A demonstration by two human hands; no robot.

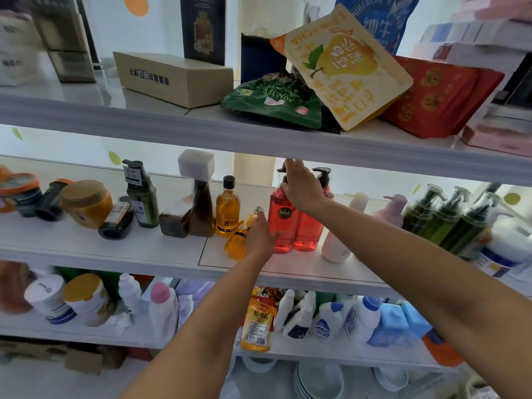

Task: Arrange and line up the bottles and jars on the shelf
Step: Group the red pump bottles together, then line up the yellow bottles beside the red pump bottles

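Head view: on the shelf (86, 249), the right hand (302, 191) has its grip round a red bottle's (283, 226) pump. The left hand (260, 236) covers a tilted amber bottle (236, 244), grip perhaps closed. Green bottles (449, 223) stand aligned; the jars (86, 203) leftward lie jumbled, undone.

Middle shelf (115, 251), frame centre: left red pump bottle (280, 226) upright, pump top gripped by right hand (302, 188) | right red pump bottle (308, 230) upright, touching it | tilted amber bottle (237, 241) just left, beside upright amber bottle (228, 211) | three green pump bottles (444, 226), right

Glossy clear plastic red pump bottles (283, 226), smooth white shelf (115, 249), seemingly matt cardboard box (175, 77).
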